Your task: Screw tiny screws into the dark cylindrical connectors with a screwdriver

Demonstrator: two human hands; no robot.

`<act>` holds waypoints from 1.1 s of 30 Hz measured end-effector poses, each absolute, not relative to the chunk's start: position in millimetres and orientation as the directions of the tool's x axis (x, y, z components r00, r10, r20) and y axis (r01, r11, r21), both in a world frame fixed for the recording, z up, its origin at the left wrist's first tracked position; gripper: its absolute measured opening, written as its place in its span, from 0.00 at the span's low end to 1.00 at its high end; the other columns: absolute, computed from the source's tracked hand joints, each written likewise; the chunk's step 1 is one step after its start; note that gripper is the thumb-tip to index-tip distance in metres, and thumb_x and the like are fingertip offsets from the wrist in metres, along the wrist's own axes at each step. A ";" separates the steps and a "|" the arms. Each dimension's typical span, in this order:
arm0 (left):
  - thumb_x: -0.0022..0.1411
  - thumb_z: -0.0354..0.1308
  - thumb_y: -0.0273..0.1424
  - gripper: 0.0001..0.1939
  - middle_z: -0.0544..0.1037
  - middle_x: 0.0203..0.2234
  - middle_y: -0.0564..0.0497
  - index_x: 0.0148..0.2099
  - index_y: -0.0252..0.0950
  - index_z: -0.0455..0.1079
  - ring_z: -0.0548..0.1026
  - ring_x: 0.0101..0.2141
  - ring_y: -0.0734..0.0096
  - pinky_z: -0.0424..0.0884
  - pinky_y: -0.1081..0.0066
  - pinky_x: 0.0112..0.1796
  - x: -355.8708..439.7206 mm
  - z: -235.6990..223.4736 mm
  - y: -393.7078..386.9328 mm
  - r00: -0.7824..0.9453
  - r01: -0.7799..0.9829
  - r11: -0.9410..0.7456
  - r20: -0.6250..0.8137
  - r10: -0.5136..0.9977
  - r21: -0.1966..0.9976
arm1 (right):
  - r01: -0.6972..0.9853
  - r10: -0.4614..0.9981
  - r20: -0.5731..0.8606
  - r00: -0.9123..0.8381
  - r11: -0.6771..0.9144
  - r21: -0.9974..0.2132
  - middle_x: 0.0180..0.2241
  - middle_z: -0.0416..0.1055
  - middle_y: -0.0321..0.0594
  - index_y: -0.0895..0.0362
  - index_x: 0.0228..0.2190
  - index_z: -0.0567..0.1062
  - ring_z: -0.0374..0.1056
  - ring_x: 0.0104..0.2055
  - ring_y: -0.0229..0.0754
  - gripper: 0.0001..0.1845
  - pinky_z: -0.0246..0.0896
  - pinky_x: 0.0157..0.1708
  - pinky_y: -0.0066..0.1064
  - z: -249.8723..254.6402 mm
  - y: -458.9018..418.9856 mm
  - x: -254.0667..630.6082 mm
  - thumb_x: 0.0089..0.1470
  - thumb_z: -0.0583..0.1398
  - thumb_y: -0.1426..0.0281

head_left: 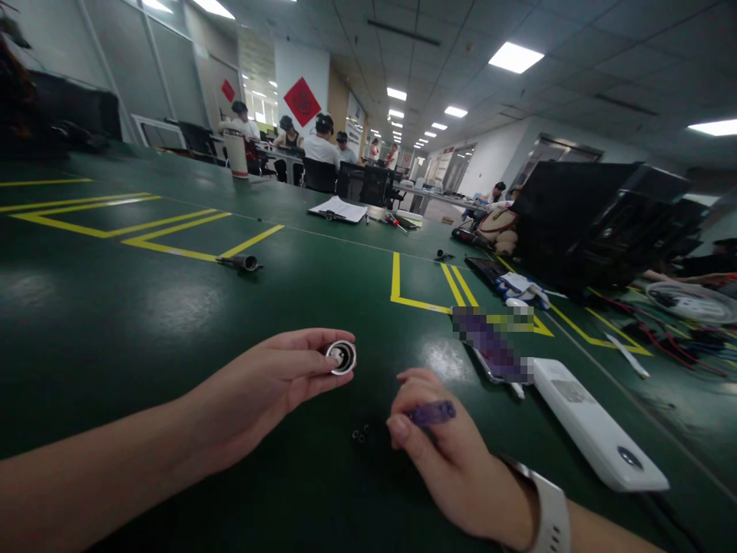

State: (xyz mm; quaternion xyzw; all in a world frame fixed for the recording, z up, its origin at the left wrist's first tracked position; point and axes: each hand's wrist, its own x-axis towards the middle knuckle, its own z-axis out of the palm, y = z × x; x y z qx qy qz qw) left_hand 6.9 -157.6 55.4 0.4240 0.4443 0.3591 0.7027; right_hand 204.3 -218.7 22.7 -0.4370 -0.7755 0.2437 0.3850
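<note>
My left hand point(288, 365) is closed around a small round metal cup point(348, 369), its open end turned toward me. Pale and dark parts show inside the cup, with my thumb at its rim. In my right hand point(441, 453), curled shut, is a tool with a see-through purple handle point(434, 413), much like a small screwdriver's; its shaft cannot be made out. Several tiny dark ring-like pieces point(360, 435) lie on the green table point(322, 491) between the hands.
To the right lie a phone point(489, 346) and a white oblong device point(596, 422). Dark funnel-shaped parts point(245, 263) rest farther off, near yellow tape outlines. Beyond are a clipboard point(338, 209), a red screwdriver point(394, 221), black equipment point(599, 215) and loose wires. People sit in the background.
</note>
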 end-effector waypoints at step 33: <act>0.45 0.58 0.31 0.13 0.78 0.29 0.50 0.36 0.33 0.73 0.74 0.33 0.64 0.69 0.67 0.37 17.7 45.9 -168.7 0.429 0.197 0.123 -0.198 0.881 0.973 | 0.576 0.404 0.765 -0.502 0.816 -0.054 0.23 0.70 0.33 0.58 0.27 0.68 0.66 0.29 0.35 0.09 0.54 0.50 0.37 19.2 -224.8 190.2 0.58 0.54 0.69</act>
